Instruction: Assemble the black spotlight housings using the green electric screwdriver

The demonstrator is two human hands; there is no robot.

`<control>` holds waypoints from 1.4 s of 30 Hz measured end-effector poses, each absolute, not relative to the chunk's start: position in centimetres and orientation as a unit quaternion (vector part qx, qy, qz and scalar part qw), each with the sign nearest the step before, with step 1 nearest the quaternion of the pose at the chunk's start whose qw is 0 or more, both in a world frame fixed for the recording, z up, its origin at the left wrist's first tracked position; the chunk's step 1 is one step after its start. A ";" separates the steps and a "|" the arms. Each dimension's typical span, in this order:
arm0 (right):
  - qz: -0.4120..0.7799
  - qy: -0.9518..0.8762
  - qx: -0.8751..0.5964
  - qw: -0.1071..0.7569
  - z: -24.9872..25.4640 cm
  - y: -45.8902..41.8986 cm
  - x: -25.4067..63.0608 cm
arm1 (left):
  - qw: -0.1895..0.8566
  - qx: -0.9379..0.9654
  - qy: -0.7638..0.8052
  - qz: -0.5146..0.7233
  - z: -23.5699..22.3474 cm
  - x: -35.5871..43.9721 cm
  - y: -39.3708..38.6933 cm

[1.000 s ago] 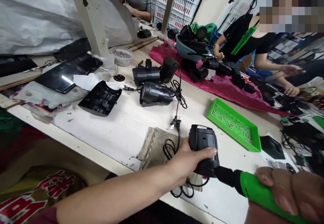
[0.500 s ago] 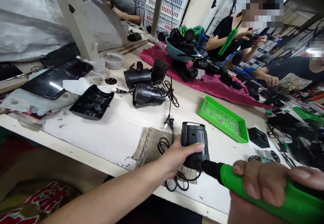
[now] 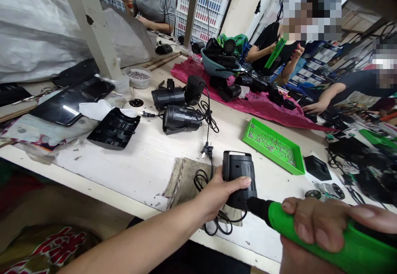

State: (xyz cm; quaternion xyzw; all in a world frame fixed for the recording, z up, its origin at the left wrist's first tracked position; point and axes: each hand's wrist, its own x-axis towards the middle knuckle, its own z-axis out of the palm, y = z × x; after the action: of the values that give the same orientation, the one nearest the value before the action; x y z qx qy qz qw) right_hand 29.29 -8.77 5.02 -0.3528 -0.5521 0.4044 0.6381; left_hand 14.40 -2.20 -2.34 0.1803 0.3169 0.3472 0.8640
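Note:
My left hand [image 3: 225, 189] is closed around a black plastic lamp housing [image 3: 238, 164], thumb on its near face. The housing stands on a worn cloth [image 3: 182, 183] close to the table's front edge, with its black cord [image 3: 201, 179] coiled beside and below it. In my right hand [image 3: 322, 220] is a green electric screwdriver [image 3: 279, 216], gripped around its body. Its black nose touches the lower right end of the housing; the bit itself is hidden there.
A green tray of small screws [image 3: 273, 146] lies to the right. Farther left are two assembled black housings [image 3: 181, 119], an open half shell [image 3: 114, 128] and a tub of screws [image 3: 138, 77]. A blue basket [image 3: 218, 65] of black parts stands on pink cloth. Several people sit beyond.
My hands, the housing and the screwdriver stay nearly in place. Across the table, one co-worker's green tool and hands have shifted left, and another co-worker's arm reaches farther onto the parts.

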 end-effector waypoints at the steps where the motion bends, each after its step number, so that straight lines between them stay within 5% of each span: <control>1: 0.395 -0.541 -0.354 0.653 4.8 -8.9 29.0 | 0.864 0.179 0.317 0.347 -2.3 14.4 -2.2; 12: 0.401 -0.605 -0.348 0.593 5.8 -8.2 26.8 | 0.859 0.171 0.326 0.356 -2.0 14.4 -2.4; 19: 0.334 -0.514 -0.323 0.721 6.0 -8.3 23.7 | 0.862 0.173 0.328 0.345 -2.0 14.2 -2.4; 28: 0.419 -0.563 -0.294 0.649 5.9 -11.0 30.5 | 0.862 0.149 0.339 0.346 -2.3 14.1 -2.0; 35: 0.318 -0.473 -0.349 0.744 6.2 -10.9 27.0 | 0.865 0.139 0.339 0.343 -1.8 14.0 -2.0; 42: 0.359 -0.476 -0.348 0.723 5.6 -10.9 27.1 | 0.861 0.152 0.347 0.339 -2.3 14.0 -1.9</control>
State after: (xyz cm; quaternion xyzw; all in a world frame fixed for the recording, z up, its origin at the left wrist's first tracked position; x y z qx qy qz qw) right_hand 27.07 -10.85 5.62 -0.3482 -0.4757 0.3594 0.7234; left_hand 13.99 -1.88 -2.30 0.1521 0.3474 0.3390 0.8610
